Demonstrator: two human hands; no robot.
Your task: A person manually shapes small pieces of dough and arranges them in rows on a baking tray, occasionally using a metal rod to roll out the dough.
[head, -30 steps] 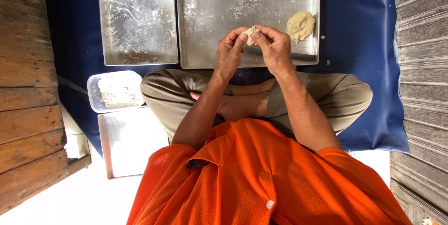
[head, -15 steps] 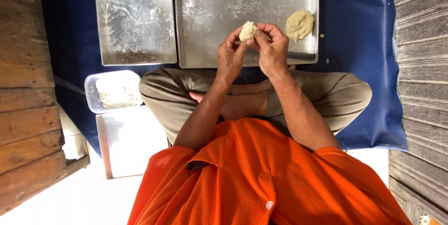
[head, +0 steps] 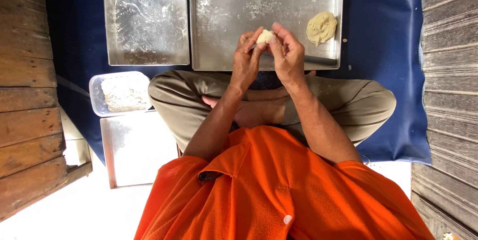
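A small pale dough ball (head: 265, 36) is pinched between the fingertips of both my hands, above the near edge of a large floured metal tray (head: 234, 1). My left hand (head: 246, 61) grips it from the left, my right hand (head: 287, 53) from the right. A flattened piece of dough (head: 321, 27) lies on the tray's right side, apart from my hands. I sit cross-legged in an orange shirt on a blue mat (head: 388, 46).
A smaller square metal tray (head: 147, 21) dusted with flour lies left of the large one. A clear plastic tub of flour (head: 122, 93) sits by my left knee, with a flat metal sheet (head: 134, 148) below it. Wooden planks border both sides.
My hands have kept turning and pinching the dough ball, which now shows rounder between my fingertips. The trays and the flat dough have not moved.
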